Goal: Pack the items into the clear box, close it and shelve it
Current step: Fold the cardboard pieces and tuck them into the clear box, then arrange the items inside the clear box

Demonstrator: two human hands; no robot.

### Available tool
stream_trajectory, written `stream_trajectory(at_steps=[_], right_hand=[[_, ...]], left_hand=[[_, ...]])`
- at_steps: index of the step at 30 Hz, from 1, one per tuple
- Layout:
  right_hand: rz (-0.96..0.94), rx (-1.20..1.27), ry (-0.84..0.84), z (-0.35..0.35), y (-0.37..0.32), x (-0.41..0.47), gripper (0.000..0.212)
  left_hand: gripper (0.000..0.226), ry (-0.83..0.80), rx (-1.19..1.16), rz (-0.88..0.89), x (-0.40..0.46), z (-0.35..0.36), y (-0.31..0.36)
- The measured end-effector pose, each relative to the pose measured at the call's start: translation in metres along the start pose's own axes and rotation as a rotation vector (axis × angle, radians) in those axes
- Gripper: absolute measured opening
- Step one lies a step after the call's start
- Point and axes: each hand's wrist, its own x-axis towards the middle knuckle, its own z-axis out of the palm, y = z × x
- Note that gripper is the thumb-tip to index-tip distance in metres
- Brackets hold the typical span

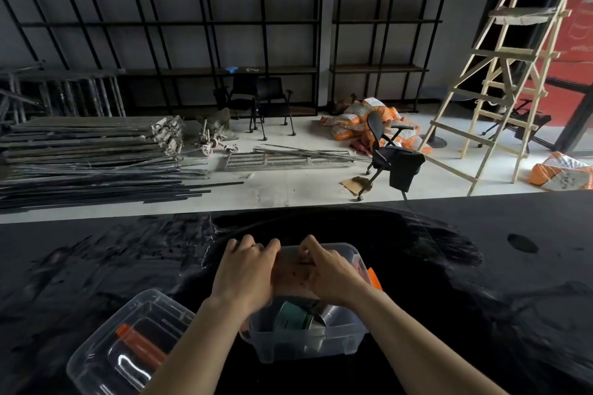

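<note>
A clear plastic box stands on the black table right in front of me. My left hand and my right hand both grip a brownish speckled flat item, held over the box's far half. Its lower part is hidden behind my hands. Inside the near half lie a dark green roll and a shiny grey cylinder. An orange latch shows on the box's right side. The clear lid, with an orange clip, lies at the lower left beside my left forearm.
The table's far edge runs across the middle of the view. On the floor beyond are stacked metal bars, black office chairs, orange sacks and a wooden ladder. Black shelving lines the back wall.
</note>
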Motion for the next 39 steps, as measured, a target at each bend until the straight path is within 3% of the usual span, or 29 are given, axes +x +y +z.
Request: stream_trajectory(at_steps=[3,7,13,19,23,27,31,35,39], right_hand=[[-0.021,-0.037,0.003,0.008,0.004,0.001,0.031],[-0.060,-0.056,0.009,0.016,0.002,0.005,0.038],[-0.038,-0.003,-0.017,0.029,0.007,0.012,0.045],[-0.028,-0.119,-0.145,0.038,0.011,0.014,0.054],[-0.022,-0.198,-0.234,0.037,0.014,0.016,0.058],[0.022,-0.162,-0.267,0.040,0.020,0.021,0.050],[-0.020,-0.181,-0.161,0.042,0.025,0.022,0.040],[-0.048,-0.268,-0.046,0.037,0.026,0.020,0.033],[0.008,-0.210,-0.219,0.031,0.026,0.021,0.025]], left_hand=[[0.032,-0.038,0.156,0.021,-0.003,0.000,0.006],[0.025,-0.032,0.158,0.060,-0.007,0.006,0.009],[0.041,-0.130,-0.023,0.114,-0.005,0.013,0.008],[0.060,-0.185,0.020,0.176,-0.005,0.021,0.012],[0.056,-0.211,0.048,0.205,-0.002,0.024,0.013],[0.034,-0.327,0.038,0.186,-0.001,0.025,0.015],[0.043,-0.394,0.121,0.226,0.001,0.020,0.015],[0.034,-0.360,-0.023,0.232,0.004,0.025,0.011],[0.039,-0.396,-0.107,0.250,0.008,0.022,0.012]])
